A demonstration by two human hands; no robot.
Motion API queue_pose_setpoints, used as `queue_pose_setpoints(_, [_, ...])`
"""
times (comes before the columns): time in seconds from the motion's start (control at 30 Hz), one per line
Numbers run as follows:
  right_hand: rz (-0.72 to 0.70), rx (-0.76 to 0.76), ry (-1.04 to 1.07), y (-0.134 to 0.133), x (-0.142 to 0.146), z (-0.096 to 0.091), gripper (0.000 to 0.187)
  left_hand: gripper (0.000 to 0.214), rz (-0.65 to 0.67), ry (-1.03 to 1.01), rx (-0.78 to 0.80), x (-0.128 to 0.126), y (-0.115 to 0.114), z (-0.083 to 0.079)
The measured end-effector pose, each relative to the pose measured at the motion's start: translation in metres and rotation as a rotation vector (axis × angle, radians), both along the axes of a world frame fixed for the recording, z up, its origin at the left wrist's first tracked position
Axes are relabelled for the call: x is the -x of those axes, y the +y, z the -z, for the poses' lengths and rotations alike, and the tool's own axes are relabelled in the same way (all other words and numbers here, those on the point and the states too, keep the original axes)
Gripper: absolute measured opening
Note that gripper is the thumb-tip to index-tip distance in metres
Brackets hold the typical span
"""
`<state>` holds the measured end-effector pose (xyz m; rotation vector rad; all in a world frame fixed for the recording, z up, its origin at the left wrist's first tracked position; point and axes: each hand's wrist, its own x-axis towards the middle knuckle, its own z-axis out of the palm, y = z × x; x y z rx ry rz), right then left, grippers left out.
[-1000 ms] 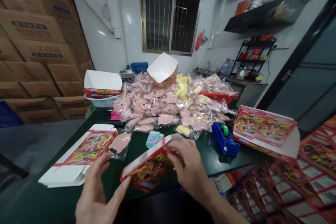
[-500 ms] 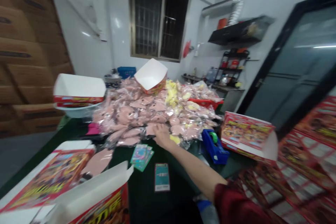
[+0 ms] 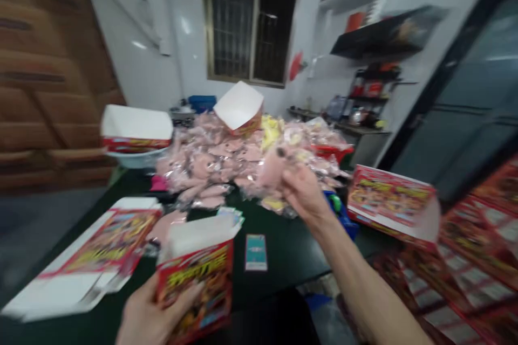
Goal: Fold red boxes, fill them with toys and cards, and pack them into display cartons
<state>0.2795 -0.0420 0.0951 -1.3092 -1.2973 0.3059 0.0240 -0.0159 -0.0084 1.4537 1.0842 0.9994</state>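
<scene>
Head view, nearest first: the left hand (image 3: 154,315) closes around an upright, folded-up red printed carton (image 3: 194,285), its top open, while the raised right hand (image 3: 303,191) pinches a bagged pink item (image 3: 272,170). Flat carton blanks (image 3: 473,248) remain unfolded right of that hand, and a large heap of bagged pink packets (image 3: 210,159) lies beyond it.

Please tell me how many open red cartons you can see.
3: an open red carton in the left hand, another on a white bowl, a third atop the pink bagged pile. The red box at right may be a fourth.
</scene>
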Motion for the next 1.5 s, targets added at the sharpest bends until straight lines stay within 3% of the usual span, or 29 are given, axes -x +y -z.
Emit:
queue_pose_setpoints(0.1, [-0.226,-0.192,0.372,-0.03,0.024,-0.006,0.024,0.047,0.113,-0.086,0.128,-0.005,-0.019,-0.015])
queue_pose_setpoints(0.2, [-0.283,-0.249,0.433,-0.039,0.052,0.007,0.025,0.041,0.268,-0.182,0.165,-0.017,-0.026,-0.024])
queue_pose_setpoints(0.33, [-0.139,-0.165,0.224,-0.033,0.069,0.034,0.019,0.039,0.253,-0.296,0.174,-0.017,-0.031,-0.023])
queue_pose_setpoints(0.47, [-0.051,-0.078,-0.061,-0.036,0.064,0.041,0.014,0.037,0.185,-0.309,0.132,-0.01,-0.03,-0.018])
queue_pose_setpoints(0.73, [-0.332,0.132,-0.231,-0.046,0.034,0.018,0.011,0.032,0.282,-0.257,0.09,-0.004,-0.026,-0.02])
queue_pose_setpoints(0.9, [-0.376,0.132,-0.41,-0.042,0.035,0.019,0.014,0.032,0.322,-0.218,0.004,-0.003,-0.027,-0.019])
queue_pose_setpoints(1.0, [-0.394,0.127,-0.404,-0.045,0.033,0.02,0.019,0.033,0.264,-0.188,-0.03,-0.003,-0.026,-0.018])
queue_pose_setpoints(1.07, [-0.23,0.018,-0.331,-0.055,0.032,0.016,0.031,0.032,0.192,-0.18,-0.088,-0.002,-0.026,-0.018])
queue_pose_setpoints(1.17, [-0.049,-0.184,-0.32,-0.075,0.047,0.012,0.036,0.029,0.072,-0.142,-0.335,0.0,-0.026,-0.017])
queue_pose_setpoints(1.3, [-0.164,-0.254,-0.61,-0.078,0.091,0.026,0.037,0.027,-0.042,-0.08,-0.619,-0.001,-0.024,-0.007])
queue_pose_setpoints(1.4, [-0.148,-0.264,-0.775,-0.064,0.119,0.044,0.028,0.033,-0.126,-0.022,-0.617,-0.002,-0.025,0.005])
queue_pose_setpoints(1.5, [-0.178,-0.335,-0.689,-0.058,0.127,0.053,0.029,0.052,-0.272,-0.048,-0.626,0.0,-0.026,0.015])
